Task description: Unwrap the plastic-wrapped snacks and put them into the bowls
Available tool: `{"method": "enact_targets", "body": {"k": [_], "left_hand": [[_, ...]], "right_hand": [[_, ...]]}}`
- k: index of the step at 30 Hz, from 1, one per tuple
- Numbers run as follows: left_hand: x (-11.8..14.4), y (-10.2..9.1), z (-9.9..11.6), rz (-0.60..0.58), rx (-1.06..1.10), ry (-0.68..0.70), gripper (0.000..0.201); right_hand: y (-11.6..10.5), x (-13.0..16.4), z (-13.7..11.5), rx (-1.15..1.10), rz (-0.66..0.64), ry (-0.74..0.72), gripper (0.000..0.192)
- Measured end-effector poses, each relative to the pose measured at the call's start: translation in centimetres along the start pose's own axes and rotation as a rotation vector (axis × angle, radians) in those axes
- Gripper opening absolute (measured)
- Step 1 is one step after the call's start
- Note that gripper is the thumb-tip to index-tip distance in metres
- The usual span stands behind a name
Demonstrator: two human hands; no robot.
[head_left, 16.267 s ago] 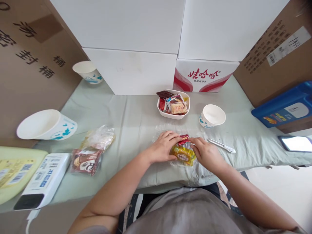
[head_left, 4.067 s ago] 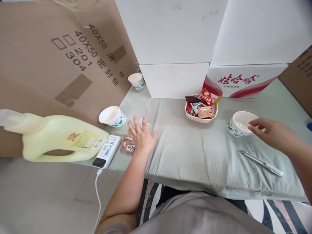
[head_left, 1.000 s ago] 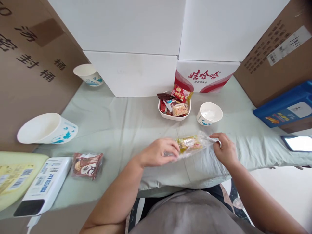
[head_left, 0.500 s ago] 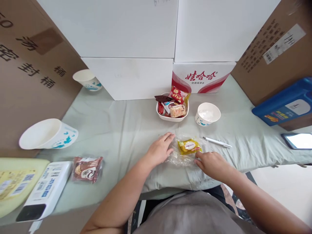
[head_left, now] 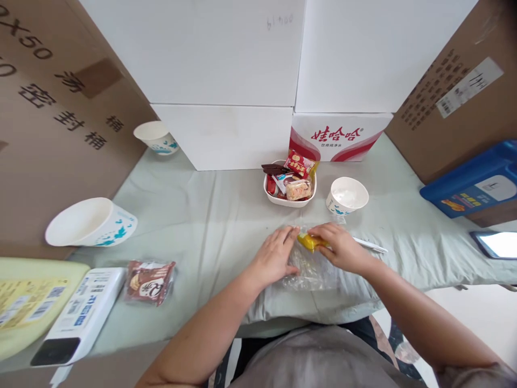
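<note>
My right hand [head_left: 343, 248] grips a small yellow snack packet [head_left: 309, 242] with thumb and fingers, hiding part of it. Under the packet lies a crumpled clear plastic bag [head_left: 313, 275] on the cloth-covered table. My left hand [head_left: 274, 256] rests on the bag's left edge, fingers stretched out and thumb apart, its fingertips near the packet's left end. Beyond the hands, a white bowl [head_left: 290, 203] holds several wrapped snacks. A white pen [head_left: 370, 245] lies just right of my right hand, partly covered by it.
A paper cup [head_left: 347, 196] with something white inside stands right of the snack bowl. White boxes [head_left: 226, 137] line the back. Two paper cups, a brown snack pack [head_left: 149, 281] and a white device [head_left: 81, 312] are left. A blue jug [head_left: 472, 178] and phone [head_left: 496, 244] are right.
My right hand has closed on the yellow packet and raised it slightly off the plastic bag. My left hand has shifted a little right, further onto the bag. The view has tilted slightly.
</note>
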State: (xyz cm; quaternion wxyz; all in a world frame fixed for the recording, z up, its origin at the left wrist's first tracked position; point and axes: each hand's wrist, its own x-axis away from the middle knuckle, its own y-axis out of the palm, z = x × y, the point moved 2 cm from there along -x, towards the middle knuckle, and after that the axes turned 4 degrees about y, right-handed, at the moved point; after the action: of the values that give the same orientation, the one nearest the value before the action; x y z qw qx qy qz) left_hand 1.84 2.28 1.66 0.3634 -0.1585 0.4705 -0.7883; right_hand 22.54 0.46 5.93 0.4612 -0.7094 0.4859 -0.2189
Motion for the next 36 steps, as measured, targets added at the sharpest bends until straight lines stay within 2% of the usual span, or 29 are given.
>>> {"method": "enact_targets", "body": {"k": [2, 4, 6, 8, 10, 13, 14, 16, 18, 19, 21, 23, 25, 28, 30, 31, 33, 34, 36], "left_hand": [[0.0, 0.0, -0.2, -0.014, 0.025, -0.030, 0.115], [-0.1, -0.1, -0.4, -0.041, 0.036, -0.056, 0.116], [-0.1, -0.2, -0.4, -0.062, 0.040, -0.061, 0.114], [-0.1, -0.4, -0.4, -0.074, 0.039, -0.047, 0.109], [-0.1, -0.6, -0.5, -0.082, 0.020, -0.034, 0.105], [-0.1, -0.8, -0.6, -0.062, -0.042, -0.043, 0.094], [-0.1, -0.9, -0.7, -0.042, -0.060, -0.053, 0.088], [0.0, -1.1, -0.8, 0.014, -0.083, -0.077, 0.073], [0.1, -1.0, -1.1, 0.066, -0.098, -0.109, 0.061], [0.1, -1.0, -1.3, 0.084, -0.107, -0.126, 0.056], [0.1, -0.8, -1.9, 0.119, -0.131, -0.160, 0.049], [0.1, -0.9, -2.7, 0.191, -0.170, -0.193, 0.042], [0.1, -1.6, -3.7, 0.338, -0.225, -0.239, 0.041], [0.4, -3.4, -4.4, 0.642, -0.281, -0.300, 0.040], [0.5, -4.1, -3.7, 0.745, -0.233, -0.214, 0.029], [0.4, -4.0, -3.1, 0.715, -0.177, -0.122, 0.023], [0.2, -3.1, -1.6, 0.501, -0.066, 0.078, 0.019], [0.1, -2.5, -1.0, 0.362, -0.041, 0.132, 0.023], [-0.1, -1.2, -0.6, 0.126, -0.074, 0.105, 0.049]], "right_hand": [[-1.9, -1.6, 0.3, -0.144, 0.103, 0.012, 0.036], [-4.0, -4.1, 0.3, -0.178, 0.261, 0.033, 0.039], [-5.6, -7.2, 0.2, -0.088, 0.418, 0.053, 0.042], [-6.1, -10.8, 0.4, 0.044, 0.512, 0.060, 0.043], [-5.6, -14.0, 0.8, 0.144, 0.487, 0.055, 0.039], [-4.1, -16.5, 1.5, 0.212, 0.334, 0.098, 0.043], [-3.7, -16.4, 1.5, 0.214, 0.325, 0.101, 0.043], [-3.1, -14.9, 0.7, 0.199, 0.401, 0.044, 0.035], [-2.2, -12.1, -0.9, 0.176, 0.469, -0.110, 0.025], [-1.5, -10.5, -1.8, 0.161, 0.441, -0.203, 0.023], [0.5, -7.2, -3.3, 0.135, 0.233, -0.401, 0.021], [2.7, -4.3, -3.6, 0.172, 0.012, -0.468, 0.021], [4.3, -2.3, -2.6, 0.213, -0.064, -0.346, 0.028], [5.4, -0.5, -0.5, 0.280, -0.060, -0.067, 0.065], [5.7, 0.2, 0.2, 0.327, -0.062, 0.058, 0.086], [5.9, 0.4, 0.2, 0.347, -0.066, 0.103, 0.092], [6.2, 0.5, -0.1, 0.368, -0.077, 0.170, 0.102], [6.4, 0.5, -0.4, 0.370, -0.086, 0.195, 0.106], [6.9, 0.4, -1.0, 0.372, -0.105, 0.240, 0.108]]}}
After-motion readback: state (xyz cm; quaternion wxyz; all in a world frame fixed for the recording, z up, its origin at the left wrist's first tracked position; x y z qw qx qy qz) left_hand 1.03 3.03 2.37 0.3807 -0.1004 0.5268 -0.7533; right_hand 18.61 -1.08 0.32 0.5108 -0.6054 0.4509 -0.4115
